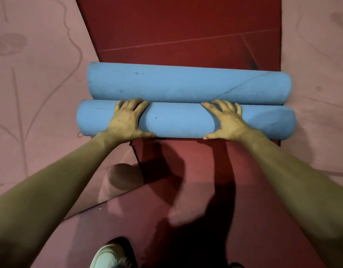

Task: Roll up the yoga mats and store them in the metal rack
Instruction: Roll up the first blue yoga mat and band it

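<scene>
Two blue rolled yoga mats lie side by side across a flat dark red mat (pixel 186 35). The far blue roll (pixel 186 84) lies untouched. On the near blue roll (pixel 178 122) both my hands sit a shoulder's width apart. My left hand (pixel 126 120) curls its fingers over the top of the roll, thumb tucked at its near underside. My right hand (pixel 226 122) holds the roll the same way. No metal rack is in view.
Flat pink mats with line drawings lie on the left (pixel 31 84) and on the right (pixel 317 93). A pink mat's curled end (pixel 118 180) sits near my left forearm. My light shoe (pixel 108 256) stands at the bottom edge.
</scene>
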{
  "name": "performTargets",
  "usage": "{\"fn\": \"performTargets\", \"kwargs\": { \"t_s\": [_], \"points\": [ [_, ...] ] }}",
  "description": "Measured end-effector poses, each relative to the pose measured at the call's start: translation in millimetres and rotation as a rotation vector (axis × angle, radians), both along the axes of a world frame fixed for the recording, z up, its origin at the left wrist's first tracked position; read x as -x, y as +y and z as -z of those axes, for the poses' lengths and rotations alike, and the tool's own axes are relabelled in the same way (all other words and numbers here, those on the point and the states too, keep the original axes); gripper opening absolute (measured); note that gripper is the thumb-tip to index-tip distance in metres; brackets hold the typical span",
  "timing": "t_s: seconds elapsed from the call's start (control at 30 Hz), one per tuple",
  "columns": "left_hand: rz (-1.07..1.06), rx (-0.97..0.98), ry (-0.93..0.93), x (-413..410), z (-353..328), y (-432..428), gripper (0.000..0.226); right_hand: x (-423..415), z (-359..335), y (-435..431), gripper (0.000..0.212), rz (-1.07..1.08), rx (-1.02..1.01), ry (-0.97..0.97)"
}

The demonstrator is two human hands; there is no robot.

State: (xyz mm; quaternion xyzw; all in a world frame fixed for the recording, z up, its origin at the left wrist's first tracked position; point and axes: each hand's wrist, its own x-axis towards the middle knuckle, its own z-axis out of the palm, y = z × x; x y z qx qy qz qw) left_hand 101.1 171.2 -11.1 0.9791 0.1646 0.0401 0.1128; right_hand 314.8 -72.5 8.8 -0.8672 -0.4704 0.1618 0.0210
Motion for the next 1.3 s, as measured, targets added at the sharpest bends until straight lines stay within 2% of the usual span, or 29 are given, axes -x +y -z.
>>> {"fn": "performTargets", "kwargs": {
  "t_s": [0.17,0.4,0.6,0.73,0.93,1.07,1.17,1.23,1.3],
  "points": [
    [0.009,-0.053,0.023,-2,-9,-2,0.109,7,1,6,0.115,-0.012,0.067,-0.096],
    [0.018,-0.044,0.034,5,-15,-6,0.106,9,-9,5,0.111,-0.026,0.053,-0.081],
    [0.063,-0.032,-0.026,38,-9,-24,0.1,40,-7,-31,0.112,-0.041,-0.026,-0.065],
    [0.051,0.012,0.003,60,-9,-38,0.101,62,-8,-52,0.108,-0.047,-0.002,-0.057],
    [-0.035,0.148,0.015,64,-11,-44,0.106,62,-12,-58,0.099,0.008,-0.044,0.09],
    [-0.038,0.154,0.033,61,-13,-44,0.107,50,-14,-39,0.066,0.197,-0.079,0.262],
    [-0.031,0.137,0.025,65,-14,-45,0.107,38,-11,-16,0.052,0.251,-0.102,0.328],
    [0.007,0.154,0.064,58,-19,-40,0.11,27,-14,-4,0.055,0.262,-0.103,0.33],
    [0.023,0.257,0.125,39,-28,-24,0.116,18,-18,5,0.059,0.301,-0.15,0.347]
  ]
}}
